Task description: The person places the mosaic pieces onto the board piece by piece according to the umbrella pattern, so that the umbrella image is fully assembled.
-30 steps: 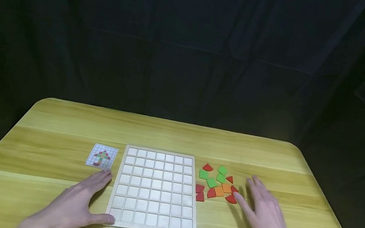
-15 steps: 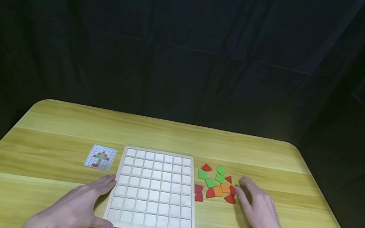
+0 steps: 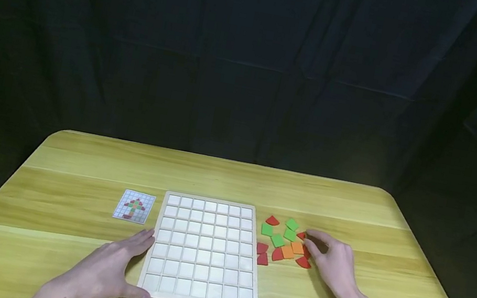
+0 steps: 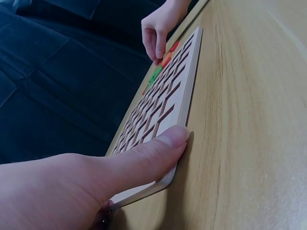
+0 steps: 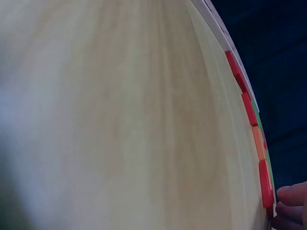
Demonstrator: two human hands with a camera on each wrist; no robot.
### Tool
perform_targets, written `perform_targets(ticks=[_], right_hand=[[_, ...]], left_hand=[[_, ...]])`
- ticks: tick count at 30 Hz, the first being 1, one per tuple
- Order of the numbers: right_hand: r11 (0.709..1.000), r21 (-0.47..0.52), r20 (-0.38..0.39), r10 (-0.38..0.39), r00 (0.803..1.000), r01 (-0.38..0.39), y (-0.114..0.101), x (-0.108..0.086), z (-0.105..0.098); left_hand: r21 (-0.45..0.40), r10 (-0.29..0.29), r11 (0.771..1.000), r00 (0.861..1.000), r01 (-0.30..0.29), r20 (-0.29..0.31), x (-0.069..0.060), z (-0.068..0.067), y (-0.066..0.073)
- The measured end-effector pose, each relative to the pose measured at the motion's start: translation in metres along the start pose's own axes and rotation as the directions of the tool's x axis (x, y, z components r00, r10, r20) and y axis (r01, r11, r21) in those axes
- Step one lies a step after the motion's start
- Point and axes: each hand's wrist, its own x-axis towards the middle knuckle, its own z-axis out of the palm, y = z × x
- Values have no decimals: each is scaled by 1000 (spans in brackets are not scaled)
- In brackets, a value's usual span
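A pale wooden grid board (image 3: 204, 258) lies flat on the table. My left hand (image 3: 104, 270) rests at its near left corner, fingers fairly straight along the left side; the thumb presses the near corner in the left wrist view. Right of the board are loose red, green and orange tiles. My right hand (image 3: 334, 267) has its thumb and forefinger closed about a small red triangular tile (image 3: 301, 235) at the right of this group. In the right wrist view only a few fingertips (image 5: 293, 194) show, beside the tiles.
A small card (image 3: 134, 206) with a coloured grid pattern lies left of the board. Green tiles (image 3: 277, 240), orange tiles (image 3: 287, 252) and a red quarter-round tile (image 3: 272, 220) lie close together. A dark curtain (image 3: 243, 64) hangs behind the wooden table (image 3: 89, 154).
My right hand has moved left to the tiles, and its thumb and forefinger have come together on the small red tile. The left hand has slid slightly closer against the board's left side.
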Motion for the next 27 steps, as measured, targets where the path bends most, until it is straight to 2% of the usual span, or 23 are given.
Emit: perform_targets(ticks=[14, 23, 27], right_hand=[[999, 23, 8, 42, 999, -42, 1, 9, 9], [999, 20, -15, 27, 1000, -26, 3, 11, 14], [999, 22, -15, 40, 999, -40, 3, 11, 15]], left_hand=[[-1, 22, 1000, 1000, -22, 2, 1, -1, -1], [-11, -5, 1000, 1000, 5, 10, 0, 0, 0], [-9, 2, 1000, 1000, -2, 6, 0, 0, -1]])
